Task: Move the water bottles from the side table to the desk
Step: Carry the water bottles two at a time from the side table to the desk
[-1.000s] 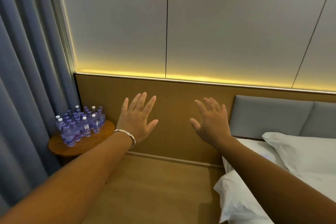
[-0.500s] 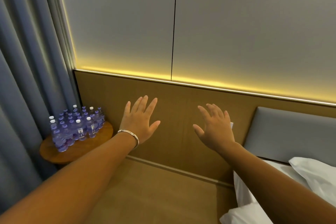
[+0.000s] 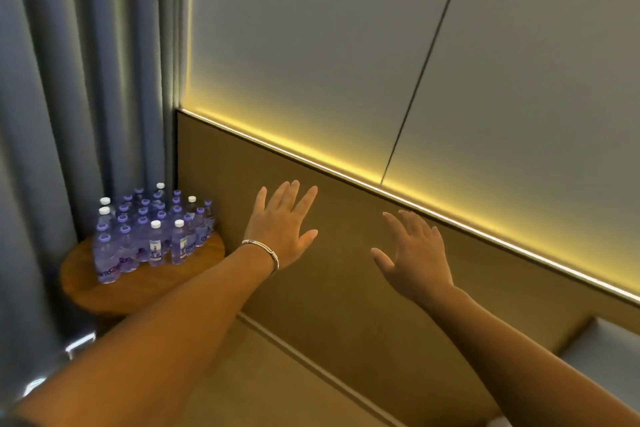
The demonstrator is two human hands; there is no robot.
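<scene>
i see the wall (image 3: 346,45) filling most of my view, pale panels above with a dark seam running down between them. under the panels a yellow light strip (image 3: 381,189) glows along the top of a brown wood panel (image 3: 329,288) that slopes down to the right. on the left hang blue-grey curtains (image 3: 69,80), reaching down past the bench. at the bottom i see tan floor (image 3: 259,385), and at the lower right edge a white corner of the bed (image 3: 602,340).

my two bare arms stretch forward from the bottom of the view, palms facing away from me. the left hand (image 3: 277,229) is held up in front of the wood panel, fingers (image 3: 304,199) straight and spread, holding nothing. a metal bracelet (image 3: 263,251) sits on that wrist. the right hand (image 3: 415,256) is up beside it, well apart, its fingers spread and slightly bent, also holding nothing.

the round wooden bench (image 3: 145,281) stands in the corner between the curtains and the wood panel, left of my left hand. the bottles (image 3: 149,236) stand upright on it in a tight cluster, toward its back, clear plastic with a purple tint, most with purple caps and several with white ones. neither hand touches them; the left hand is the nearer one, off to their right.
</scene>
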